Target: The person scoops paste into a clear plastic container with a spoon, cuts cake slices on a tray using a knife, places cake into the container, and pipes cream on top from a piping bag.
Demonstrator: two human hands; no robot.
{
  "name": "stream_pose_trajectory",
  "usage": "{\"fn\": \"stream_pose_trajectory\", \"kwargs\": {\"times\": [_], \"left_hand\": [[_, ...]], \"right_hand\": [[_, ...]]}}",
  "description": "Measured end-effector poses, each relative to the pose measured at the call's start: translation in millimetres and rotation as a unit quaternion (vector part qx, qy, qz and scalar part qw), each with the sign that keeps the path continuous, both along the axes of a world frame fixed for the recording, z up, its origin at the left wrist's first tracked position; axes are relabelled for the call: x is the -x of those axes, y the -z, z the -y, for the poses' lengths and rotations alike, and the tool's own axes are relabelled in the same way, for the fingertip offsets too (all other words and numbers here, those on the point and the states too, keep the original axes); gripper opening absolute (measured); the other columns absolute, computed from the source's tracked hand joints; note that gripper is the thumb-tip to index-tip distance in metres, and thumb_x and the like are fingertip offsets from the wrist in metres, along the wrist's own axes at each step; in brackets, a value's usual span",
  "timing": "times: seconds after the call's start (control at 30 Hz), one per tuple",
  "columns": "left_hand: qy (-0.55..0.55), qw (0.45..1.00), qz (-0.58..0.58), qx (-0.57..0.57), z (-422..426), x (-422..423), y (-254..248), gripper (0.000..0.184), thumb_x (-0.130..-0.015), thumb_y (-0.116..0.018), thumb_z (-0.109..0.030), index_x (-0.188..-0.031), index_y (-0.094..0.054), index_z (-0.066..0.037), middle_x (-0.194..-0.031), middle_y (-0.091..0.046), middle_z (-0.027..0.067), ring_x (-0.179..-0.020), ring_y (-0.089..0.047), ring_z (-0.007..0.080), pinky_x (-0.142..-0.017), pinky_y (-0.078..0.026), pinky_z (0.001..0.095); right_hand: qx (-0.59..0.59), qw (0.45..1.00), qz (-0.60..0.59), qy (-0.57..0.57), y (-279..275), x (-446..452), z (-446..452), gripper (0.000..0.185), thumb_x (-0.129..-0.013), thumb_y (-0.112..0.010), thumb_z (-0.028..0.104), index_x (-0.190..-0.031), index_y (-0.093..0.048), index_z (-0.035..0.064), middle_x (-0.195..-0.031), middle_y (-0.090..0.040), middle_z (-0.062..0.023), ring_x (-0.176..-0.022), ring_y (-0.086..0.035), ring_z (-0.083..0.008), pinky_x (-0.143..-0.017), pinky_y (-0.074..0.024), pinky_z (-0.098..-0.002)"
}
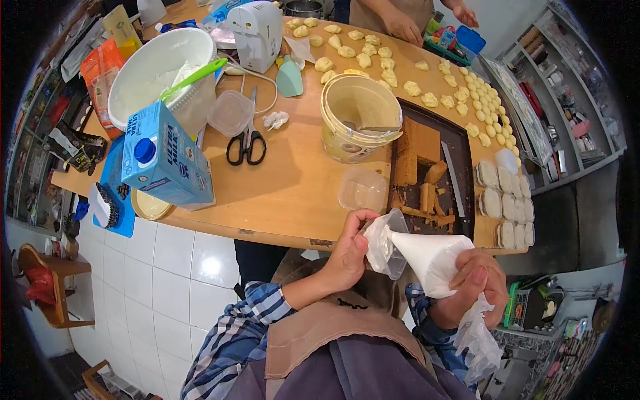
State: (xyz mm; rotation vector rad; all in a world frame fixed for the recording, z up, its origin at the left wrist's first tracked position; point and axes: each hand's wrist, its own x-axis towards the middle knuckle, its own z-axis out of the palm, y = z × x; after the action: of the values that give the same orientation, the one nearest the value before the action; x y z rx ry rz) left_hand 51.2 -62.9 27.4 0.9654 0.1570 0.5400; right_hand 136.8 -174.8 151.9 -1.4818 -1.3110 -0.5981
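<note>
My right hand [475, 285] is wrapped round a piping bag [435, 261] full of white cream, its twisted plastic end trailing below the fist. The bag's tip points left into a small clear plastic container [395, 264], where white cream [379, 244] lies. My left hand [345, 255] grips that container by its side, fingers closed on the rim. Just beyond them is a dark baking tray [467, 150] with brown sponge cake [419, 152], cut pieces and a long knife [456, 179]. Another clear container [362, 189] stands on the table near my left hand.
A cream-coloured bucket [343, 133], black-handled scissors [247, 147], a blue milk carton [175, 160] and a white tub [143, 100] stand on the table [267, 200]. Filled containers [510, 207] are stacked right. Across the table, a person's hand [404, 28] is near dough pieces [363, 60].
</note>
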Motion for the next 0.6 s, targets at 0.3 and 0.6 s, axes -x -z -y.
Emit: {"fn": "stream_pose_trajectory", "kwargs": {"times": [0.3,0.6], "left_hand": [[0.005,0.990,-0.023,0.142,-3.8,-7.8,16.5,0.075,-0.086,-0.025,-0.067,-0.126,-0.036,-0.004,-0.114,-0.053,0.0122,-0.104,-0.055,0.0236,-0.089,-0.046,0.0362],[0.203,0.890,0.068,0.402,-25.3,3.1,25.3,0.068,-0.091,-0.016,-0.057,-0.128,-0.042,-0.006,-0.118,-0.056,0.0133,-0.098,-0.061,0.0269,-0.070,-0.057,0.0389]], "right_hand": [[-0.201,0.962,-0.151,-0.110,18.4,-19.8,8.7,0.009,-0.086,-0.044,0.006,-0.079,-0.049,0.0041,-0.049,-0.042,-0.0070,-0.043,-0.040,-0.0172,-0.044,-0.0373,-0.0296],[-0.306,0.864,-0.389,-0.090,2.6,-52.5,26.1,0.032,-0.091,-0.037,0.007,-0.059,-0.035,0.0098,-0.051,-0.029,-0.0012,-0.050,-0.028,-0.0096,-0.049,-0.0298,-0.0265]]}}
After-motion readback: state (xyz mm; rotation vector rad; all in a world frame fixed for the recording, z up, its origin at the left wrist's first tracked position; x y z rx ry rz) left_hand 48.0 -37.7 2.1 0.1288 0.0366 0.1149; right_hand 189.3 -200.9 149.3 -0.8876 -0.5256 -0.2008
